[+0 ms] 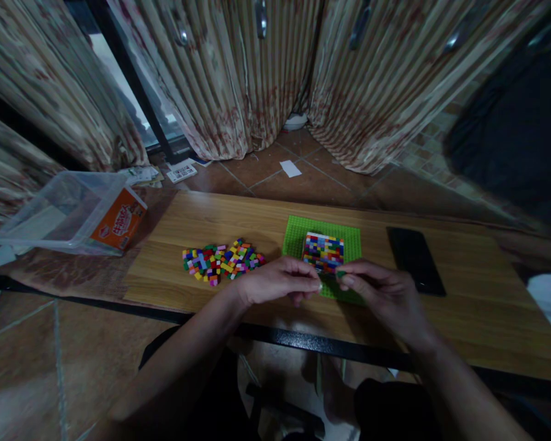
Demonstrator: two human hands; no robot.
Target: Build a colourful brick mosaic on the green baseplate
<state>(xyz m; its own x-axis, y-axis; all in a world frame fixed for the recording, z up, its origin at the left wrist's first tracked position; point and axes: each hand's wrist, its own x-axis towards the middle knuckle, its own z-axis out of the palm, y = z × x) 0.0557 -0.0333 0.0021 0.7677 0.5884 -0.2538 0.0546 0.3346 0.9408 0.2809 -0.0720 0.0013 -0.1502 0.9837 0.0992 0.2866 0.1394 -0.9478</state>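
A bright green studded baseplate (298,226) lies on the wooden table, carrying a block of tightly packed multicoloured toy bricks (324,250). Over the plate's near left edge, my left hand (284,280) is closed in a pinch. A tiny pale spot shows at its thumb tip, and whether that is a brick or the nail I cannot tell. Just right of it, my right hand (386,291) pinches a dark green toy brick (341,274) between thumb and fingers, near the front of the built block. The two hands' fingertips are close but apart.
Loose coloured bricks (220,262) lie in a spread heap left of my left hand. A black phone-like slab (416,260) rests right of the baseplate. At the far left stands a clear plastic bin (68,211) with an orange label. Curtains (239,79) hang behind the table.
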